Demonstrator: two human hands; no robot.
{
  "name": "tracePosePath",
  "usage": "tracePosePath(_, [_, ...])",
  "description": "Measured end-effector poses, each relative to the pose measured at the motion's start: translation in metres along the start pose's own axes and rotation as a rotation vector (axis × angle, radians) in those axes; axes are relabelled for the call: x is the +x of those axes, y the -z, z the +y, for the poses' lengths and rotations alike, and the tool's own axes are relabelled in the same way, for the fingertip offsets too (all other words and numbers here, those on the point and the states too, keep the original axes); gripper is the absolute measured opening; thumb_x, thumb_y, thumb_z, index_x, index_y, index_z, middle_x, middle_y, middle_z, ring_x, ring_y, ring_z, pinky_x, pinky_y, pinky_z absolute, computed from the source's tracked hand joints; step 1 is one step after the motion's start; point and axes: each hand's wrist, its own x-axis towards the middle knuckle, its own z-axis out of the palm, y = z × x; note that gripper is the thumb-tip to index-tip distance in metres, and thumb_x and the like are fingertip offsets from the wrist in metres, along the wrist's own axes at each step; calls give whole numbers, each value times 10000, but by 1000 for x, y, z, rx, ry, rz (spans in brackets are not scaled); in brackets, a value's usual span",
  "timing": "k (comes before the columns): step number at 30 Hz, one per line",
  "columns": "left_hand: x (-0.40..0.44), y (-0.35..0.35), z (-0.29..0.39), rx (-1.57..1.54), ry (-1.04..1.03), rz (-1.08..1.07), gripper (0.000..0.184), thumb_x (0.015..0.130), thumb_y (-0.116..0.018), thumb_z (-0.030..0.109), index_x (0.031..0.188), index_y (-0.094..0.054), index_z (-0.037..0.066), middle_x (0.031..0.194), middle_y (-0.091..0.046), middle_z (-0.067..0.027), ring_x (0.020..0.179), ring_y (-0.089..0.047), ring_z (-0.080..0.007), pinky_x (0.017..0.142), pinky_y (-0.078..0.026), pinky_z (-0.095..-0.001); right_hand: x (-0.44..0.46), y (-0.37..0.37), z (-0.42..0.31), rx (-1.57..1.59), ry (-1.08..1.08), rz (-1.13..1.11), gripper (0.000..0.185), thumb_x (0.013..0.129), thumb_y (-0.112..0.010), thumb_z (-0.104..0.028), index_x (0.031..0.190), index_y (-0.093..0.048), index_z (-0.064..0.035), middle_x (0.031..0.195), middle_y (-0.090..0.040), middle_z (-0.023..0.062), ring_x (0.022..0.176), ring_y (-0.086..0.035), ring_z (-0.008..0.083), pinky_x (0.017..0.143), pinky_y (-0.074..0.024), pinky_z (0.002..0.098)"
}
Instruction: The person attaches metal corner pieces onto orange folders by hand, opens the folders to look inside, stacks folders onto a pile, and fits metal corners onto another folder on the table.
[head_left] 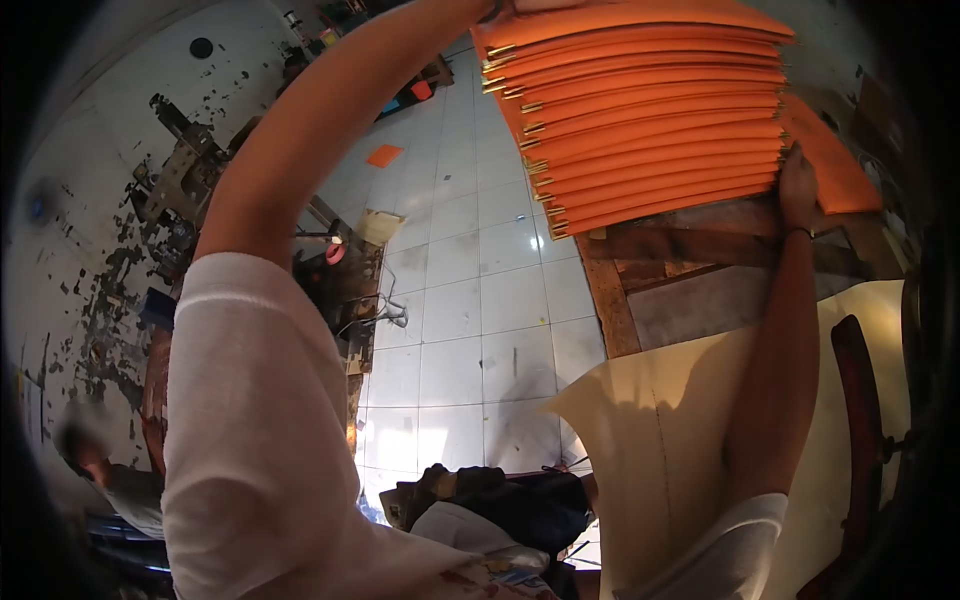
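Note:
A thick stack of orange folded pieces [660,130], with gold-coloured bits sticking out along both side edges, fills the upper right. My left arm reaches up to the far edge of the stack, where a small part of my left hand [545,5] shows at the top border; its fingers are hidden. At the stack's near right corner, my right hand [798,190] is pressed against the side edge, fingers together. Another orange piece [835,165] lies to the right, beyond that hand. Below the stack is a wooden frame [612,300].
A large cream sheet [640,440] lies under my right arm. Tiled floor [450,310] runs down the middle, with an orange scrap [384,155] on it. Machines [185,180] stand along the left wall. Another person [120,490] is at the lower left.

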Motion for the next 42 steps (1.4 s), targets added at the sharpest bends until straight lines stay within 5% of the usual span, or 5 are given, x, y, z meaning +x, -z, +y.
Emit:
tracePosePath(4, [5,-2,8,-136,39,-136,839,791,-431,715,1432,-339,181,1461,-327,-84,1255,-374,-227,849,-464,-523,7,4,9,-8,60,-56,646,932,-298,-485,1020,-622,67,1032,-613,283,1007,-554,449,862,-400,484])
tracePosePath(26, [51,-38,29,53,-35,314,692,818,-429,676,1194,-534,105,1166,-523,-134,1119,-502,-229,872,-455,-442,-14,7,-18,-48,20,64,575,960,-347,-439,987,-626,63,953,-631,280,907,-592,436,768,-431,498])
tracePosePath(34, [66,-39,35,44,-112,388,672,828,-428,662,1108,-605,78,1059,-594,-152,1070,-548,-230,880,-452,-413,21,-5,45,-639,601,286,388,984,-313,-312,1050,-544,-7,782,-617,251,691,-591,432,578,-449,530])
tracePosePath(37, [72,-43,46,54,-99,401,670,832,-428,657,1076,-632,67,1019,-621,-159,1051,-565,-231,883,-450,-402,-5,16,-24,-4,108,126,542,981,-332,-391,748,-597,20,671,-608,195,624,-606,329,595,-441,439])
tracePosePath(42, [95,-45,50,173,-86,434,661,843,-427,635,1056,-653,51,961,-657,-164,1057,-571,-235,913,-422,-380,-17,26,-97,320,265,382,456,984,-358,-359,861,-567,26,783,-599,167,763,-573,310,737,-430,404])
